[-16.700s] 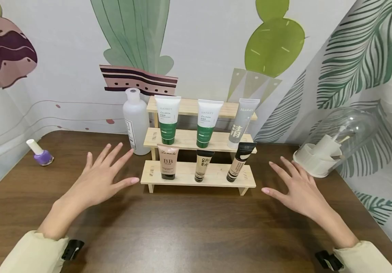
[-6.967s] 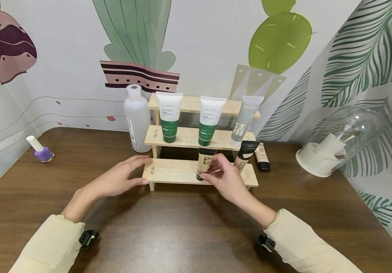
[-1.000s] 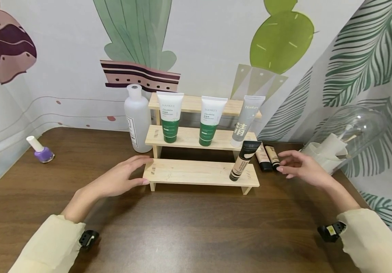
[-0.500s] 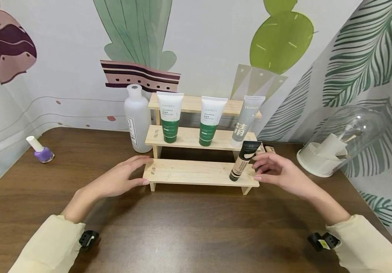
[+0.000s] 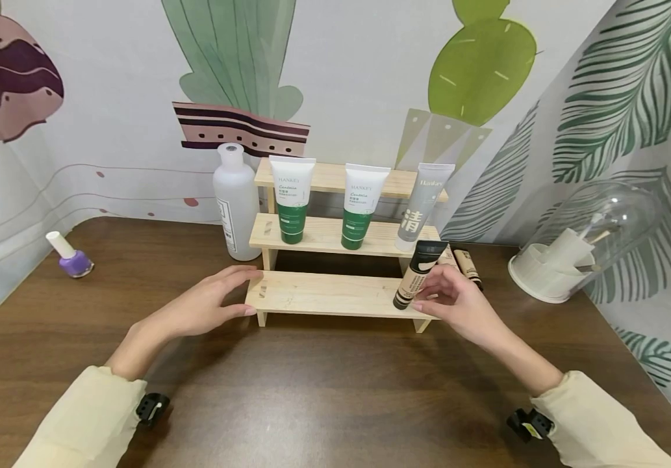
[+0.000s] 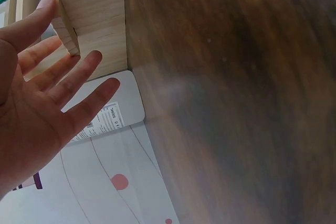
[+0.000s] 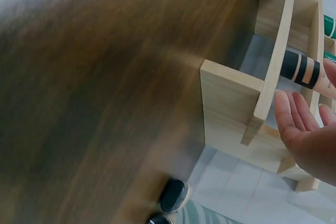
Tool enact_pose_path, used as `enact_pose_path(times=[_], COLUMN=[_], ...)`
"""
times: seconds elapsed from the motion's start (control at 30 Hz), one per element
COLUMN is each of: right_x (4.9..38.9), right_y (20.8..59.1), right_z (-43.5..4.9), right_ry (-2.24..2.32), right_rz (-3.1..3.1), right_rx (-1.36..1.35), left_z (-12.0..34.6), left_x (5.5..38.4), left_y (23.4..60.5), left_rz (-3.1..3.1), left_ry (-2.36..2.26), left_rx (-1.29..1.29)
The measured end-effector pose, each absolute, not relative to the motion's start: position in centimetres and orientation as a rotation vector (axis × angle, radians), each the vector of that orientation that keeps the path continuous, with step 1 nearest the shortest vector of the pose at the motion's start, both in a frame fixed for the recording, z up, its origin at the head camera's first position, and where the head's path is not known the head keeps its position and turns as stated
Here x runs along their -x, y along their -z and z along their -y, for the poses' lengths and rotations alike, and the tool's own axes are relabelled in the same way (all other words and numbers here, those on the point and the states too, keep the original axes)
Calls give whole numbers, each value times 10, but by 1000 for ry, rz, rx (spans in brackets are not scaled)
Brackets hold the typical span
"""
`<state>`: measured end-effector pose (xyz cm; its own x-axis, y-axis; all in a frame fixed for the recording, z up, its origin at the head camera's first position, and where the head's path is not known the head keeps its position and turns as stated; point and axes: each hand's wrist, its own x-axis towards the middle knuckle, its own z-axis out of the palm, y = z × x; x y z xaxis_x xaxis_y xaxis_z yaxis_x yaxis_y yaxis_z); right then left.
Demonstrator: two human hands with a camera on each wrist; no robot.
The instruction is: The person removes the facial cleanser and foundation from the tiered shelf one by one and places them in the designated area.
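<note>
A three-tier wooden stand (image 5: 323, 296) is on the brown table. On its lowest step, towards the right end, a beige foundation tube (image 5: 414, 279) with black ends leans slightly. My right hand (image 5: 458, 302) is at this tube, thumb in front and fingers behind; in the right wrist view the fingertips (image 7: 282, 103) are apart from it. My left hand (image 5: 201, 309) reaches the step's left end, fingers mostly straight and holding nothing. On the middle step stand two white-and-green tubes (image 5: 292, 201) (image 5: 363, 208) and a grey tube (image 5: 419, 208).
Two small tubes lie on the table right of the stand; one beige tube (image 5: 467, 266) shows, the other is partly behind my right hand. A white bottle (image 5: 237, 201) stands at the left, with purple nail polish (image 5: 75, 263) farther left. A glass-domed holder (image 5: 551, 273) is at the right.
The BB tube and the small beige tube went from the lowest step to the table at the right. Within the last second, my right hand came left from there to the remaining tube.
</note>
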<state>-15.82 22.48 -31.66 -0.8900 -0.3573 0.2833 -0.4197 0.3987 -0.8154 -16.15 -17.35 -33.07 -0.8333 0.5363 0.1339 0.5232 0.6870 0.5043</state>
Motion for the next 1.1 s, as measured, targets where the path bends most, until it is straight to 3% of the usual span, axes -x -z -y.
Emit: enact_pose_path(times=[1.1], right_x=[160], right_y=[322], right_z=[-213], right_ry=[-1398], right_rz=[2577], right_rx=[-666], left_z=[173], left_x=[161], left_y=[329], left_rz=[-2862], left_ry=[-835], left_rx=[-879])
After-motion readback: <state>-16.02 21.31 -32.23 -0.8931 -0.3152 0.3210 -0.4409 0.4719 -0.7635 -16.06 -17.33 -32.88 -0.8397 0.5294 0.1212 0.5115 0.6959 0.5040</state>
